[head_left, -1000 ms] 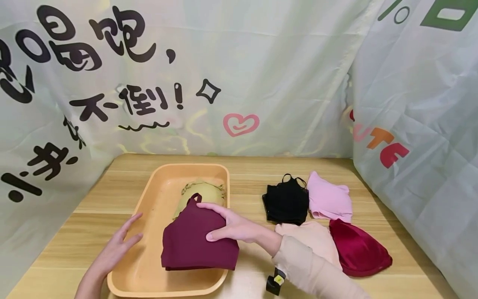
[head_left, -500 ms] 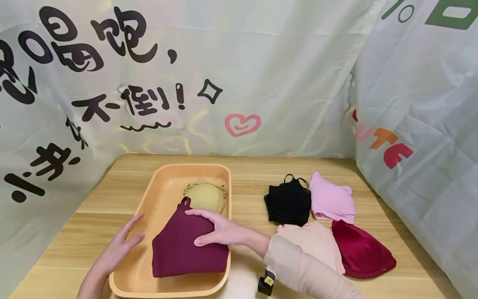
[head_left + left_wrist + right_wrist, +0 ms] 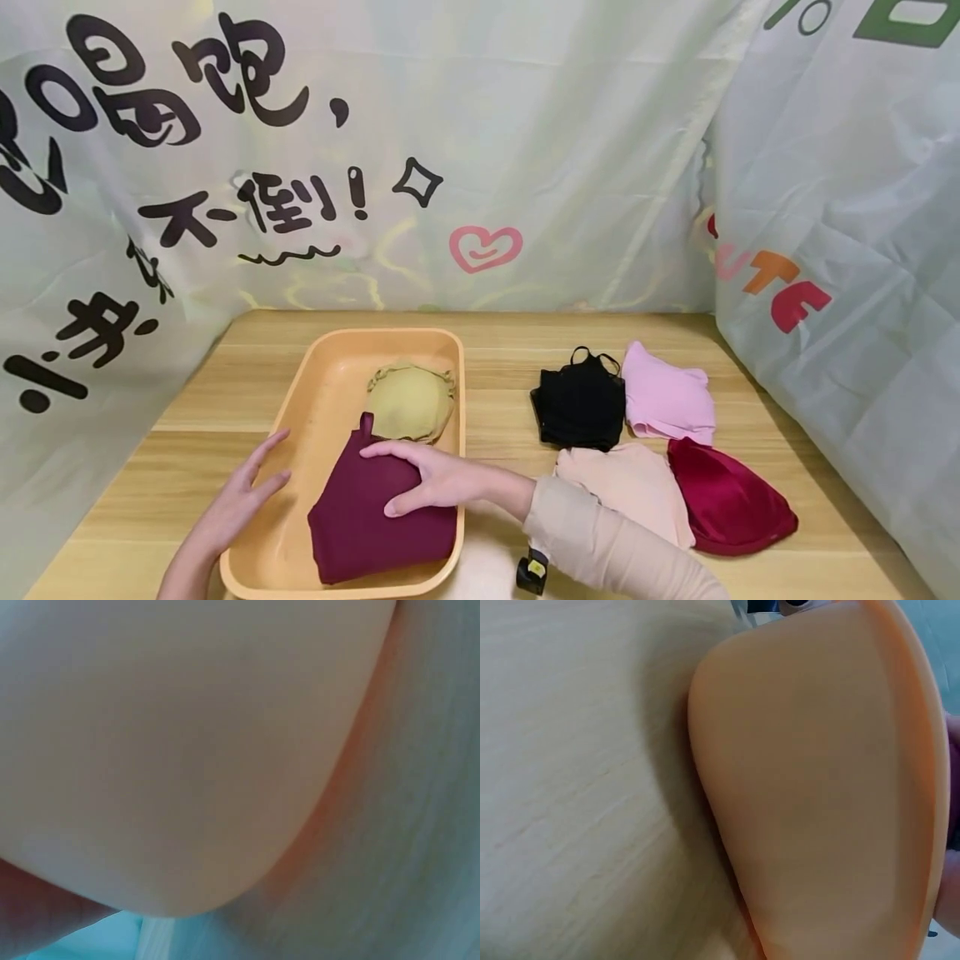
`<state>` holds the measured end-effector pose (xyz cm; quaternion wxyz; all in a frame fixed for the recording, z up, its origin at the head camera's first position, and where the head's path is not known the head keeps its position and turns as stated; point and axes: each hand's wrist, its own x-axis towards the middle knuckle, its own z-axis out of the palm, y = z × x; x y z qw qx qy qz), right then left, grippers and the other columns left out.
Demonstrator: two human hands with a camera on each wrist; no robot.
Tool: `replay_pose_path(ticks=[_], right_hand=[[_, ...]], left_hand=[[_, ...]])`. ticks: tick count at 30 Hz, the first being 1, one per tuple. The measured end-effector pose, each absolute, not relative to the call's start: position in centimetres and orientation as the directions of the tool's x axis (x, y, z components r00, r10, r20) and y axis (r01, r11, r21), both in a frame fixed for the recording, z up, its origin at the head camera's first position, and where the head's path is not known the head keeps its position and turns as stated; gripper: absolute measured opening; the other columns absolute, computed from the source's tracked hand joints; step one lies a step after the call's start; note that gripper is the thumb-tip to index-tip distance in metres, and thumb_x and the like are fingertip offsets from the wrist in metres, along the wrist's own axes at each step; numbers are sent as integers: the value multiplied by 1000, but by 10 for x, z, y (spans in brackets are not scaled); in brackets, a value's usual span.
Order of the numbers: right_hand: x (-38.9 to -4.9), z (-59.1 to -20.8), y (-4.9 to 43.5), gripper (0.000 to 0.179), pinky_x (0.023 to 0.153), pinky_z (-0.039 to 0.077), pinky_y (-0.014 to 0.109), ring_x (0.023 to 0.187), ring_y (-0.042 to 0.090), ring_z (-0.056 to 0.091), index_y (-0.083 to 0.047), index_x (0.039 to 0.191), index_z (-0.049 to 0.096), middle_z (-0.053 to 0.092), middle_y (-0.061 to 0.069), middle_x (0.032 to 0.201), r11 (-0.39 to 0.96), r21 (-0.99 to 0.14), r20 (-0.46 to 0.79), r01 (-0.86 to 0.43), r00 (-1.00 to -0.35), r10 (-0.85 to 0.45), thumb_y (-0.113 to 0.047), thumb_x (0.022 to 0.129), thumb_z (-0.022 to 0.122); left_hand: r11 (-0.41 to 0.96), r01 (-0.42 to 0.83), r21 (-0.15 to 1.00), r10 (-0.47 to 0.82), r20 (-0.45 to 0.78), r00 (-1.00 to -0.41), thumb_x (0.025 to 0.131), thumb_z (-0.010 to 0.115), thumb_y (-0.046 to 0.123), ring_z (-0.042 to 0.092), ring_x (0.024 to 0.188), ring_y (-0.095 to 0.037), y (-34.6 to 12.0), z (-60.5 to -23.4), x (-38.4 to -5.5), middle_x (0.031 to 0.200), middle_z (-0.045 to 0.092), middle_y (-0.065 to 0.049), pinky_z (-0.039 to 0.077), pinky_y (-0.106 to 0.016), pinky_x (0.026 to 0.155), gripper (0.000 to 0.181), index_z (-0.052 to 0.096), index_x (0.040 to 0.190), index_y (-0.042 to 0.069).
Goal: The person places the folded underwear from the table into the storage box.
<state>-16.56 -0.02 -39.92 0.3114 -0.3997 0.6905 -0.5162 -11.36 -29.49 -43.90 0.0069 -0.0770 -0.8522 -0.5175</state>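
Observation:
A folded burgundy bra point(image 3: 375, 533) is in the near part of the orange plastic tray point(image 3: 307, 400), tilted, its strap loop pointing away. My right hand point(image 3: 438, 479) holds it from the right, index finger and thumb spread over its top; the other fingers are hidden. Behind it lies a folded olive-yellow bra point(image 3: 408, 400), close to the burgundy one. At the tray's left rim is my left hand point(image 3: 228, 504), fingers loosely extended and holding nothing. The tray's outer wall point(image 3: 187, 765) fills most of the left wrist view, and the right wrist view shows its opposite wall point(image 3: 810, 765).
Right of the tray lie a black bra point(image 3: 581, 404), a lilac one point(image 3: 667, 392), a pale peach one point(image 3: 626, 492) and a shiny dark red one point(image 3: 727, 500), close together. Printed curtains point(image 3: 570, 150) enclose the wooden table point(image 3: 502, 350) behind and at the sides.
My right hand has brought the burgundy bra left and down into the tray, turning it slightly and uncovering more of the olive-yellow bra. The left hand has stayed nearly still.

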Motion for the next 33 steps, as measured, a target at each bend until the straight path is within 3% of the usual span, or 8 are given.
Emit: replay_pose_path(ticks=[8,18,21,25,33], right_hand=[[-165,-394,5,63,99,31,21,115,4,40,-19,136,41,43,1,131,259,-898,-66,-356,-473,-879,-13,80,69],[-166,-374,14,62,101,33,25,123,14,38,-16,138,38,44,6,135,495,-595,-175,-634,-499,-849,-28,84,65],[-166,-366,18,59,94,39,23,106,9,50,-15,137,40,48,7,128,534,-522,-184,-666,-523,-832,-28,85,65],[-167,-358,27,56,77,44,17,77,0,52,-13,135,43,52,5,115,542,-550,-173,-635,-548,-818,-24,85,65],[-172,-357,49,52,71,46,16,78,5,56,-8,134,44,55,11,110,459,-703,-163,-543,-506,-847,-14,86,62]], left_hand=[[446,129,886,123,82,-989,92,51,13,3,128,-49,-294,-438,-113,144,15,-32,6,-72,94,58,23,141,-2],[429,122,895,140,67,-988,93,48,12,1,128,-51,-296,-438,-114,146,10,-31,5,-75,91,59,19,142,-2],[430,116,895,137,62,-989,93,49,12,2,128,-53,-296,-438,-114,146,10,-32,5,-75,91,59,19,142,-2],[433,123,893,131,73,-989,93,49,12,2,129,-50,-295,-438,-113,145,12,-32,5,-74,92,59,20,142,-3],[420,149,895,141,98,-985,93,48,11,1,131,-40,-296,-441,-114,146,12,-30,6,-74,92,57,21,142,-1]])
